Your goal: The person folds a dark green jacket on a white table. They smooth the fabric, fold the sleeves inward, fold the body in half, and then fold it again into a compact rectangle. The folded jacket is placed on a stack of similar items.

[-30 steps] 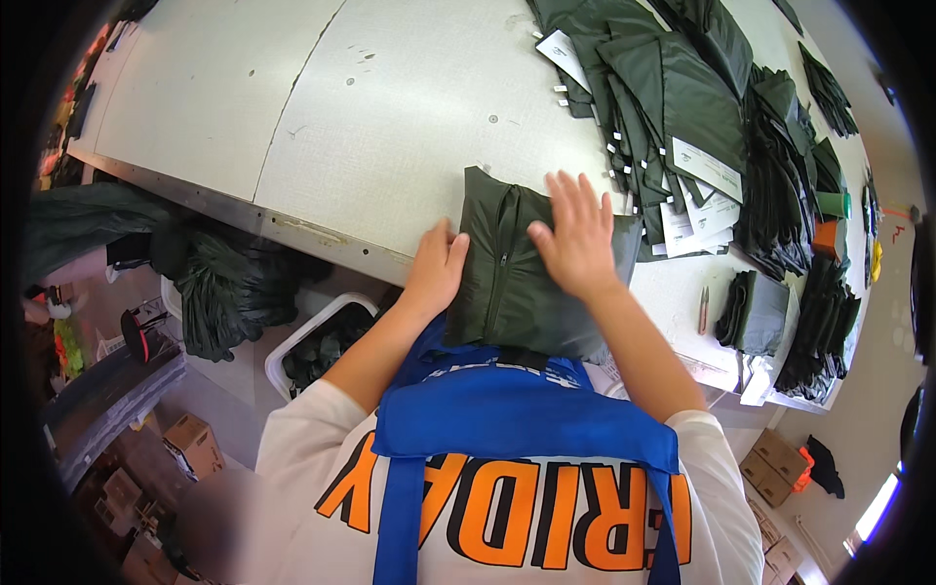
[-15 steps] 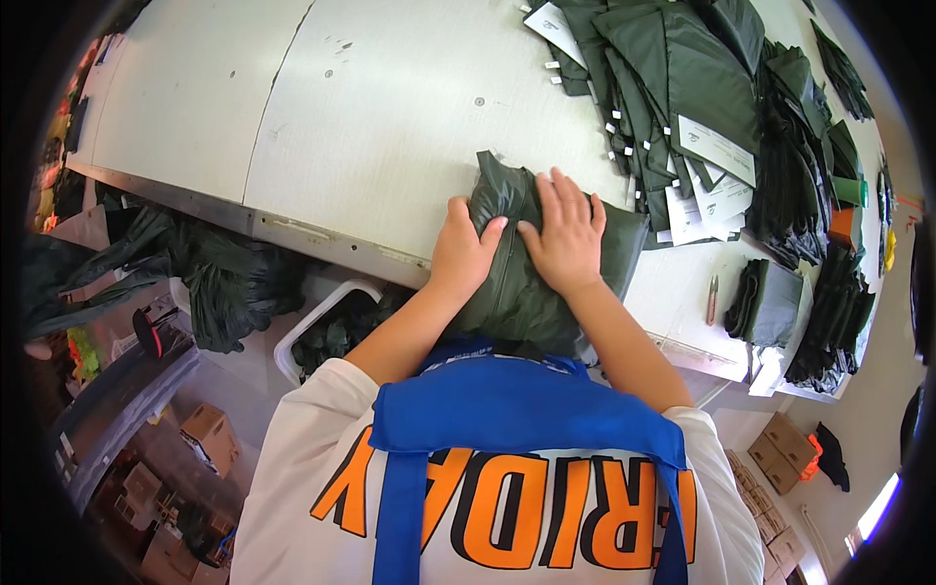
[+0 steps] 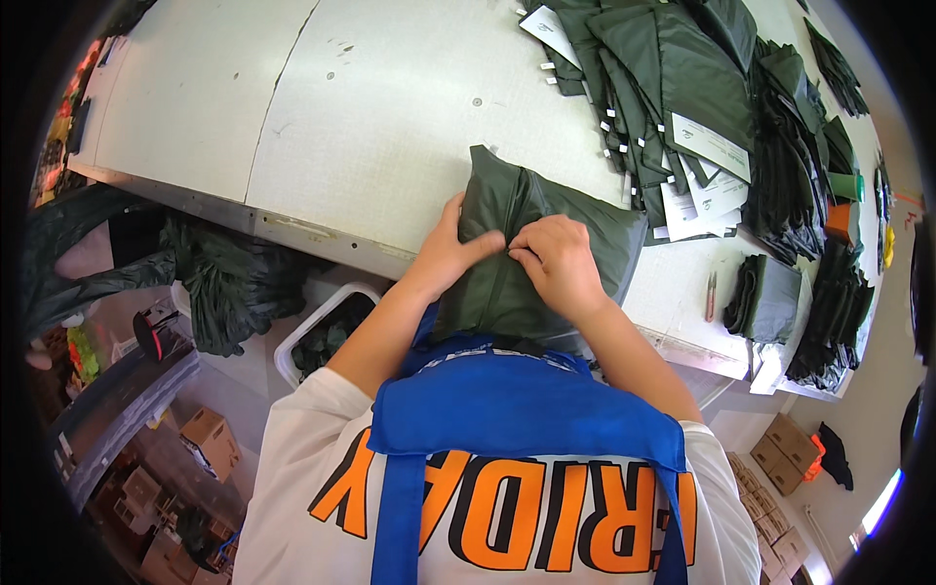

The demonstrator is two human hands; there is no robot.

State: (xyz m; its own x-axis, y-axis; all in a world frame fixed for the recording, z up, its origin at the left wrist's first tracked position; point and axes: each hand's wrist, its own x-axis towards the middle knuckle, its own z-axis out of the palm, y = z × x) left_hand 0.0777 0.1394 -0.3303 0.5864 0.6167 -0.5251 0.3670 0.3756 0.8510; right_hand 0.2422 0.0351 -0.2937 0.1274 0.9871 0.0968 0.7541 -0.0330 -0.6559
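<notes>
A puffy dark green fabric pouch [image 3: 595, 219] lies at the table's near edge, right in front of my body, with a seam running down its length. My left hand [image 3: 450, 255] grips its left side, thumb on top near the seam and the other fingers partly hidden behind the edge. Curled in a pinch, my right hand [image 3: 564, 261] holds the fabric at the seam, close to my left thumb. Whether the pinch also has a small part such as a zipper pull in it is too small to make out.
Flat green fabric pieces [image 3: 707, 93] with white tags and labels are heaped at the far right. A small tool [image 3: 711, 297] lies near a folded dark green bundle [image 3: 763, 300]. Below the table's left edge stands a white bin [image 3: 292, 351] with dark cloth in it.
My right hand has gone from lying flat on the pouch to pinching at its seam. The left hand has slid slightly down and left, and the pouch's top now looks smoother.
</notes>
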